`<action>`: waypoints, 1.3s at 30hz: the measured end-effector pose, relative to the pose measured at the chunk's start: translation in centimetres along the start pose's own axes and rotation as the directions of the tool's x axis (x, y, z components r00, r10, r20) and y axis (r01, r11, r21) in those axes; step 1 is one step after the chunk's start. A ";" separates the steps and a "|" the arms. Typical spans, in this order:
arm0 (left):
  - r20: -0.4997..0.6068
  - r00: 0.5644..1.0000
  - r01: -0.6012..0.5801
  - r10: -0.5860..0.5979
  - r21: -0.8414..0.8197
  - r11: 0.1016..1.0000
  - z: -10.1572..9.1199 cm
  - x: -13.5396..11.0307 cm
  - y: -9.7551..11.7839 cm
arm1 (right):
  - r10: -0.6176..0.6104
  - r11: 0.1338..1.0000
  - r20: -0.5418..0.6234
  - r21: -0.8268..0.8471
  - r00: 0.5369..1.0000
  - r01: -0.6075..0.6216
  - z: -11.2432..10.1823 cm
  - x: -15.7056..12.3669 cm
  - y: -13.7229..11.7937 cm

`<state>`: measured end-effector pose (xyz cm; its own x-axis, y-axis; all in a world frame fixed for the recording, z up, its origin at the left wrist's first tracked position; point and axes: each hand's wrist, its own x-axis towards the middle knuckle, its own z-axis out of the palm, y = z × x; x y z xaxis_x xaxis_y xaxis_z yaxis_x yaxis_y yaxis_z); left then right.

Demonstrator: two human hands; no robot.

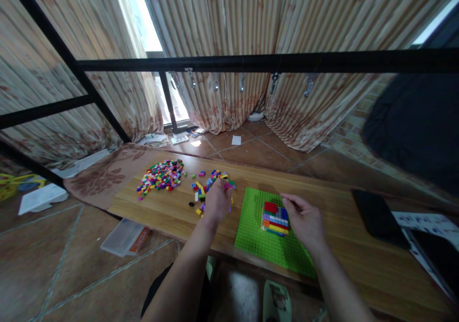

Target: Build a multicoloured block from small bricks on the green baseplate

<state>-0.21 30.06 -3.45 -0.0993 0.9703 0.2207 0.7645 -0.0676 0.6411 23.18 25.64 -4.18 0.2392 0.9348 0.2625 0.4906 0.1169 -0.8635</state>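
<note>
My left hand [217, 201] reaches over the small pile of loose toy bricks [200, 186] on the wooden table. Its fingers are closed, and a purple brick [228, 185] shows at the fingertips. On the green baseplate [253, 233] sits a layered block of toy bricks [275, 219], with red, blue, white, orange and yellow rows and a raised red piece on top. Just right of that block is my right hand [304, 219], thumb and fingers pinched together above the baseplate. Whatever lies between those fingertips is too small to make out.
A larger heap of mixed bricks [163, 174] lies toward the table's left end. At the right are a black flat object [378, 219] and a printed sheet [426, 221]. A black metal rail [229, 63] crosses beyond the table. A clear plastic box [120, 238] rests on the floor.
</note>
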 end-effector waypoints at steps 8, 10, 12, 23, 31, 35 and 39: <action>0.036 0.964 -0.245 0.263 -0.261 0.934 0.6 -3.2 3.0 | -0.142 0.980 0.023 0.142 0.990 0.138 2.8 -1.4 -4.3; 0.047 0.946 -0.292 0.320 -0.302 0.907 0.5 -4.2 3.9 | -0.120 0.978 0.035 0.178 0.992 0.112 3.4 -1.5 -5.0; 0.049 0.941 -0.301 0.334 -0.322 0.898 0.4 -5.2 4.5 | -0.088 0.974 0.050 0.212 0.995 0.075 3.7 -1.5 -5.2; 0.074 0.990 -0.059 0.123 -0.575 0.816 0.8 -6.4 4.4 | 0.016 0.962 0.104 0.268 0.994 -0.044 4.7 -2.1 -5.0; 0.136 0.983 0.183 -0.123 -0.780 0.598 0.2 -5.8 4.0 | 0.159 0.918 0.027 0.362 0.987 -0.158 7.5 -2.6 -4.6; 0.073 0.969 0.217 -0.235 -0.701 0.680 -2.2 -3.4 0.9 | 0.090 0.961 0.106 0.250 0.990 -0.114 8.9 -3.2 -5.0; 0.075 0.961 0.274 -0.265 -0.364 0.890 -4.8 -1.5 -2.8 | -0.019 0.992 0.207 -0.119 0.978 0.045 10.1 -3.6 -5.4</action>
<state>-5.23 27.72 -2.02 -0.2503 0.9681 -0.0129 0.4219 0.1210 0.8985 11.18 25.07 -4.80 0.0512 0.9816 0.1841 0.5969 0.1177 -0.7936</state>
